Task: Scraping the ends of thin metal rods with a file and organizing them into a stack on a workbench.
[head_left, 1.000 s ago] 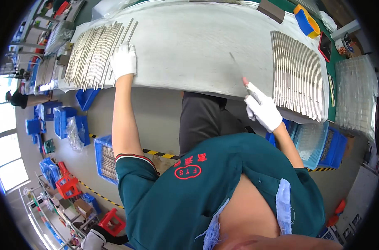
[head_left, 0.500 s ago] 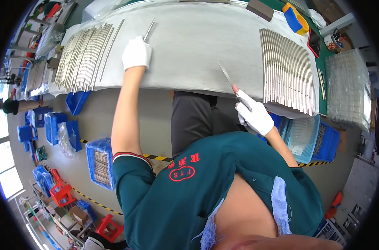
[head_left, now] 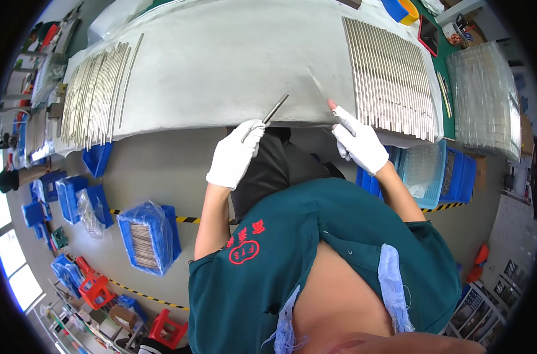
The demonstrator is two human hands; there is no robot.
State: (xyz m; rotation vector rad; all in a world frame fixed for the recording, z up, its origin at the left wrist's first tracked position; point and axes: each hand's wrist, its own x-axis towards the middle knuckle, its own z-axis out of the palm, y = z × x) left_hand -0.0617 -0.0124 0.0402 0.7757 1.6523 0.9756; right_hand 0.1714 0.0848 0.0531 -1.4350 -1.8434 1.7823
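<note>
My left hand (head_left: pixel 236 154), in a white glove, is closed around a slim metal rod (head_left: pixel 276 108) in front of the table's near edge. The rod's far end points up and to the right; its lower part is hidden by my fingers and palm. My gloved right hand (head_left: pixel 360 141) grips a thin, flat, blade-like tool (head_left: pixel 318 84), its tip slanting up and left over the cloth. One bare fingertip lies along it. Rod and tool are apart. Left of my hands lies a loose group of metal rods (head_left: pixel 94 94); to the right is a neat row of rods (head_left: pixel 391 76).
A white cloth (head_left: pixel 233 65) covers the table. At the far right are a blue-and-yellow tape dispenser (head_left: pixel 402 10), a red-edged phone (head_left: pixel 428 35) and stacked clear plastic trays (head_left: pixel 487 100). Blue bins (head_left: pixel 457 180) stand below right; a bagged blue crate of rods (head_left: pixel 147 239) is on the floor.
My left hand has come back from the far left of the cloth toward my right hand, bringing the rod. My right hand still holds the blade-like tool. The whole view has shifted slightly.
</note>
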